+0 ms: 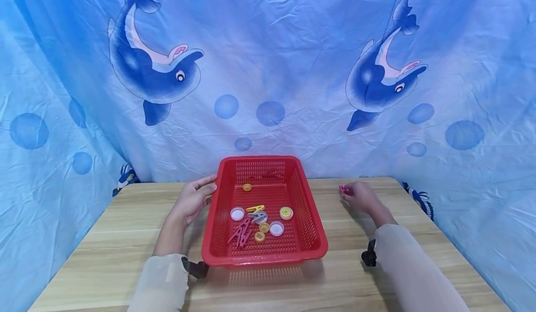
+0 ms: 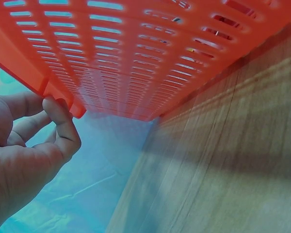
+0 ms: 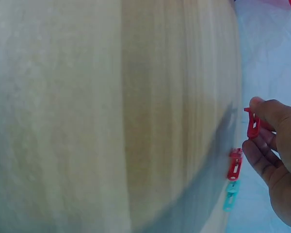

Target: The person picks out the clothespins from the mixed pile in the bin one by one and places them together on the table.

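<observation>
A small red clothespin [image 3: 252,125] sits pinched between the thumb and fingertips of the right hand [image 1: 363,197], held just above the far right part of the wooden tabletop [image 1: 104,237], to the right of the red basket [image 1: 311,228]. In the right wrist view, a second red clothespin [image 3: 234,164] and a teal clothespin [image 3: 230,194] lie on the tabletop just beside those fingers. The left hand [image 1: 191,200] is at the basket's left wall, its thumb and fingers curled on the rim near the far left corner. The basket stands at the middle of the tabletop and holds bottle caps [image 1: 237,213], a yellow clothespin [image 1: 255,208], a grey clothespin [image 1: 259,217] and pink clothespins [image 1: 240,233]. A blue dolphin-print cloth [image 1: 268,70] hangs behind.
</observation>
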The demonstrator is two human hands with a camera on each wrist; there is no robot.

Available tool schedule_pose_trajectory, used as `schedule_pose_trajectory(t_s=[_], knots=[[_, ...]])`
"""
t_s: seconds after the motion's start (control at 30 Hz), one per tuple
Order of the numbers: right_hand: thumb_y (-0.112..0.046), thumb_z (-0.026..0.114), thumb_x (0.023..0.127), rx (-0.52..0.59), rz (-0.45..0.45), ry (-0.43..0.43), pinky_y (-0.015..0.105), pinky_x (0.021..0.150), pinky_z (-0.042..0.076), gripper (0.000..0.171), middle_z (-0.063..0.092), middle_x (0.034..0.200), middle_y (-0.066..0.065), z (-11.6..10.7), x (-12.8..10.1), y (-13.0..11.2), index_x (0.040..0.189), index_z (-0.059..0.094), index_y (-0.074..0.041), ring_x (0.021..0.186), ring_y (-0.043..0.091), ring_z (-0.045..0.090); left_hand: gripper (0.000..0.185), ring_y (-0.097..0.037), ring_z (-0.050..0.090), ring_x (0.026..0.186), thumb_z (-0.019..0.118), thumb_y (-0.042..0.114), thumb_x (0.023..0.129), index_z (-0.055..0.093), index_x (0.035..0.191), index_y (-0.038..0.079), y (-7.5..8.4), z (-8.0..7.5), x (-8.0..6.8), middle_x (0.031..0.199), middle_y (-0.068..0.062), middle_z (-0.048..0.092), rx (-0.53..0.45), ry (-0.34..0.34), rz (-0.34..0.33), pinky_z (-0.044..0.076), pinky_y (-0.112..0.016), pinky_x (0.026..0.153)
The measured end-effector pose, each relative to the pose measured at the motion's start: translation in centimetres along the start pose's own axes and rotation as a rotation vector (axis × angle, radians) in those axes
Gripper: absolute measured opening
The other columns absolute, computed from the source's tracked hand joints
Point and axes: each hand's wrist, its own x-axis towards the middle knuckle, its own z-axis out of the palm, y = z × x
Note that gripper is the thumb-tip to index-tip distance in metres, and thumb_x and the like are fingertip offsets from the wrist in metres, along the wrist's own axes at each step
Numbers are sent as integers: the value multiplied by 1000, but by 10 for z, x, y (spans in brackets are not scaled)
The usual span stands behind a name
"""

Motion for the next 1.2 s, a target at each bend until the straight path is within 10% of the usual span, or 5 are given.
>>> schedule_pose_trajectory(t_s=[0.57,0.73,0.97,1.2], knots=[[-15,69,98,-61,53,0,32,59,45,17,56,70,3,3,-4,-2,86,70,-2,64,17,50,51,-17,66,113,56,14,106,44,154,5,1,0,-1,150,-19,51,1,4,-20,57,-31,91],[-14,65,99,-75,-48,66,33,53,38,23,53,57,2,-8,4,-13,78,65,-3,51,14,43,50,-16,67,112,55,12,106,44,154,4,1,0,0,149,-20,52,-3,5,-14,57,-32,91],[-19,68,97,-157,-198,115,55,87,55,38,71,100,25,-31,15,-64,119,68,13,93,36,69,51,-16,66,112,55,12,106,43,154,2,0,-1,0,151,-21,50,-6,-1,-7,57,-30,91],[-19,71,96,-214,-381,136,52,88,56,38,72,107,23,-37,16,-122,121,68,9,99,36,69,51,-17,65,114,56,13,106,43,154,3,1,-1,0,151,-20,50,3,-3,-8,57,-31,92]])
